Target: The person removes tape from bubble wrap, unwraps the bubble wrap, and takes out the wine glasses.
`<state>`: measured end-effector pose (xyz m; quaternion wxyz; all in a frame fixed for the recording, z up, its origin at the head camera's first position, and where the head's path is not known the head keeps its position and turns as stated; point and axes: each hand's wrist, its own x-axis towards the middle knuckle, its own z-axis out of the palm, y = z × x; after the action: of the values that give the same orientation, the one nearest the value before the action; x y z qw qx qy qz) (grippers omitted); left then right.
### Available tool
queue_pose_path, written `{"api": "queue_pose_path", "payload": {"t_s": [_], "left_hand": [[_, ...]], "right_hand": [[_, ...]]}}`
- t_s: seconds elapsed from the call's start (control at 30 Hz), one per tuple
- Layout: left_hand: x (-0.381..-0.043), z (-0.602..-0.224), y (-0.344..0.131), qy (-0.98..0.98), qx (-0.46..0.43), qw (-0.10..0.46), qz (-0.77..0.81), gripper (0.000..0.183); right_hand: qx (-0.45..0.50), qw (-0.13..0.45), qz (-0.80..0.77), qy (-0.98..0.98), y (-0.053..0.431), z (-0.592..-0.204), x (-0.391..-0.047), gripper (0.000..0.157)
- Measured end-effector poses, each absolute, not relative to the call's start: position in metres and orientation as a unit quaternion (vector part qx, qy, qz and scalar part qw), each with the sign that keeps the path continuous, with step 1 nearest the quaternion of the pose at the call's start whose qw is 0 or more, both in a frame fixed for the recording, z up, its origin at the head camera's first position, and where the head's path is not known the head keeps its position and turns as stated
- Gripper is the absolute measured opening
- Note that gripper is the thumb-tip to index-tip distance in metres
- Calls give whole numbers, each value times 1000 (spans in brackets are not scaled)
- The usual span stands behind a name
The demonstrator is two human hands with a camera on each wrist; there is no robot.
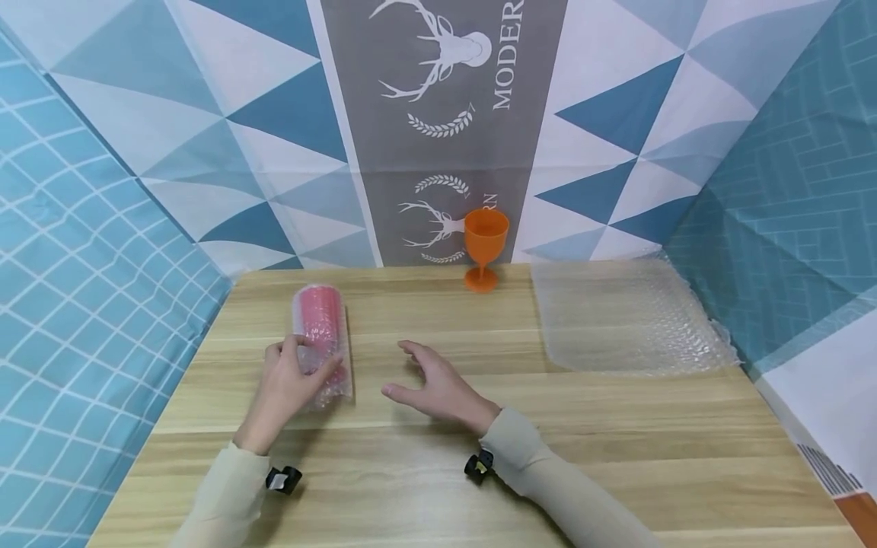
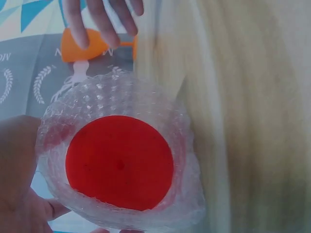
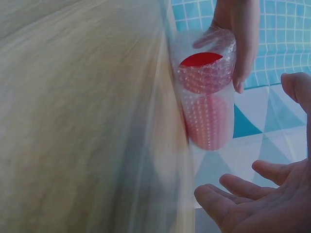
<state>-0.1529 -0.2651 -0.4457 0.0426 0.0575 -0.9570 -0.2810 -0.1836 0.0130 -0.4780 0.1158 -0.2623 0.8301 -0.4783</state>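
A red goblet in bubble wrap lies on its side at the left of the table, its round foot toward me. My left hand grips the near end of the bundle, thumb on the right side and fingers on the left. In the right wrist view, the foot, stem and cup of the goblet show through the wrap. Off to the right, my right hand hovers with fingers spread apart and holds nothing. Its fingers also appear at the top of the left wrist view.
An orange goblet stands upright at the table's back edge, by the patterned backdrop. To its right a flat sheet of bubble wrap lies over the back right part of the wooden table. Blue cloth walls flank both sides.
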Motion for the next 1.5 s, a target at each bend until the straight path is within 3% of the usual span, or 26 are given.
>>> {"api": "queue_pose_path", "payload": {"t_s": [0.67,0.97,1.5], "left_hand": [[-132,-451,-232,-948,33,44,-314,72],[-127,-451,-219,-942,33,26,-333,67],[-123,-448,-212,-938,29,11,-345,69]], "right_hand": [[-309,110,-427,843,-14,-472,-172,93],[-318,77,-440,836,-21,-476,-169,86],[-316,79,-454,829,-22,-476,-170,79]]}}
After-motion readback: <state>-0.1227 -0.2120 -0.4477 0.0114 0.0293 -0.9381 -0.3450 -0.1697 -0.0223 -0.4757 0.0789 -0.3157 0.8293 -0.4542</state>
